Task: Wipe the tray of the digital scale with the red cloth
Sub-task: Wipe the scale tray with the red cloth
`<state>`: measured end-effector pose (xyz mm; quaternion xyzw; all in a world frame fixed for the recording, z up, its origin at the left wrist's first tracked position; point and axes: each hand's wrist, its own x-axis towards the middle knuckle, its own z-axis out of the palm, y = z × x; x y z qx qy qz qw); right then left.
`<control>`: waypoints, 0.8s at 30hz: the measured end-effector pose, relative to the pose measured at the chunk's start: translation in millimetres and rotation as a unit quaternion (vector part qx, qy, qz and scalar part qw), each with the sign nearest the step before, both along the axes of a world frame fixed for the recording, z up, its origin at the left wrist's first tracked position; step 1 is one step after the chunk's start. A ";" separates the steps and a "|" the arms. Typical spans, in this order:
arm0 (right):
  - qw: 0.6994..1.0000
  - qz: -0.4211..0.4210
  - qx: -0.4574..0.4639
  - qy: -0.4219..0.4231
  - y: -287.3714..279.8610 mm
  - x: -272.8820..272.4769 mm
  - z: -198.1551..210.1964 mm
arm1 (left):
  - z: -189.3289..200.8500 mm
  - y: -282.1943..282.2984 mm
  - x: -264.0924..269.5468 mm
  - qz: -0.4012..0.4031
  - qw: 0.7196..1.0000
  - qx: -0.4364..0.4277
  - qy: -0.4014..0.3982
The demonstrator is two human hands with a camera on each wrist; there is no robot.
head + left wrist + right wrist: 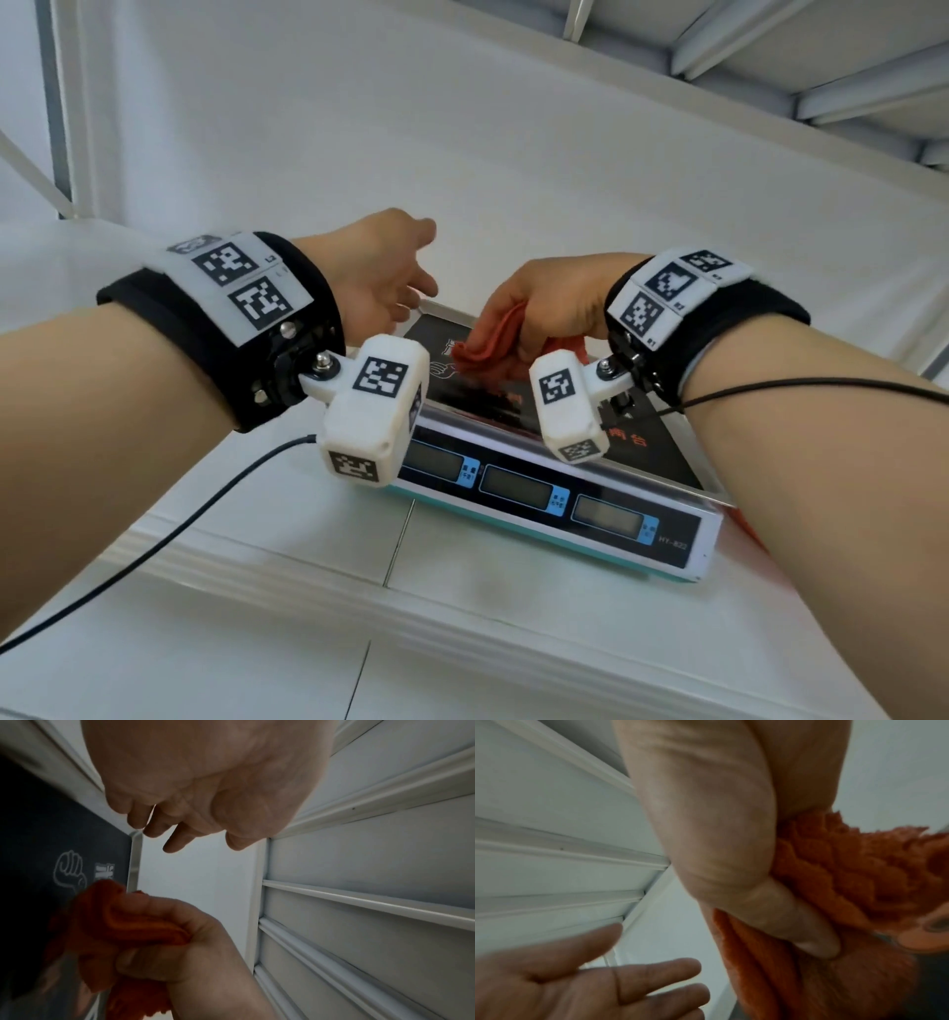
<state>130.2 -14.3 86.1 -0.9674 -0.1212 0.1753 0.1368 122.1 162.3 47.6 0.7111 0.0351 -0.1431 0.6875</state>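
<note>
The left hand (377,267) hangs with fingers loose and apart, holding nothing, above the far left corner of the tray (662,452). To its right, the right hand (552,303) is clenched around the bunched red cloth (482,344), which touches the dark tray of the scale (554,503) just below that fist

I am seeing bare forearms wearing black wrist straps (215,329) carrying white plates of black square markers, each holding a white camera block (374,411) on screws, with thin black cables (154,545) trailing.
</note>
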 end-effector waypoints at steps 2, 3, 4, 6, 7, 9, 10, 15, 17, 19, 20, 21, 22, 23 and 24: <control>1.000 -0.005 -0.024 0.011 -2.0 2.4 -8.3 | -2.2 -8.1 -5.8 -0.033 0.999 0.008 0.014; 0.999 -0.004 -0.037 0.002 -2.9 1.6 -11.5 | -3.4 -12.8 -9.0 -0.047 0.999 0.009 0.021; 0.999 -0.006 -0.035 -0.002 -4.1 1.1 -13.9 | -4.2 -16.5 -11.9 -0.057 0.998 0.007 0.028; 1.000 -0.001 -0.025 0.003 -6.3 -2.2 -16.6 | -2.5 -21.8 -18.2 -0.062 0.997 -0.005 0.042; 1.000 0.003 -0.025 0.005 -7.6 -4.8 -17.5 | -1.2 -23.2 -20.4 -0.058 0.997 -0.010 0.047; 0.999 0.021 -0.023 0.025 -11.5 -9.9 -17.2 | 0.4 -23.8 -20.9 -0.054 0.997 -0.017 0.051; 0.999 0.029 -0.019 0.041 -14.6 -11.2 -16.0 | 0.8 -24.0 -20.2 -0.052 0.997 -0.020 0.050; 0.992 -0.048 0.109 0.047 -34.4 -11.7 -6.7 | 1.1 -28.7 -17.3 -0.067 0.996 -0.019 0.052; 0.985 -0.099 0.131 0.043 -39.0 -10.6 -9.7 | 0.8 -32.3 -16.5 -0.072 0.996 -0.019 0.055; 0.991 -0.105 0.080 0.032 -43.3 -5.5 -17.7 | 0.7 -35.5 -16.2 -0.075 0.995 -0.018 0.057; 0.994 -0.096 0.047 0.021 -43.5 -4.8 -20.2 | 0.4 -37.3 -16.0 -0.077 0.995 -0.016 0.058; 0.996 -0.088 0.025 0.014 -42.4 -5.9 -21.3 | 0.4 -39.1 -15.9 -0.079 0.995 -0.015 0.059; 0.996 -0.080 0.021 0.025 -41.3 -6.7 -20.9 | 0.3 -41.0 -15.5 -0.079 0.995 -0.015 0.061; 0.996 -0.073 0.030 0.050 -38.9 -9.8 -19.4 | 0.5 -42.7 -15.2 -0.078 0.995 -0.015 0.062; 0.993 -0.067 0.051 0.086 -36.4 -14.4 -17.0 | 0.9 -44.4 -14.9 -0.079 0.995 -0.016 0.064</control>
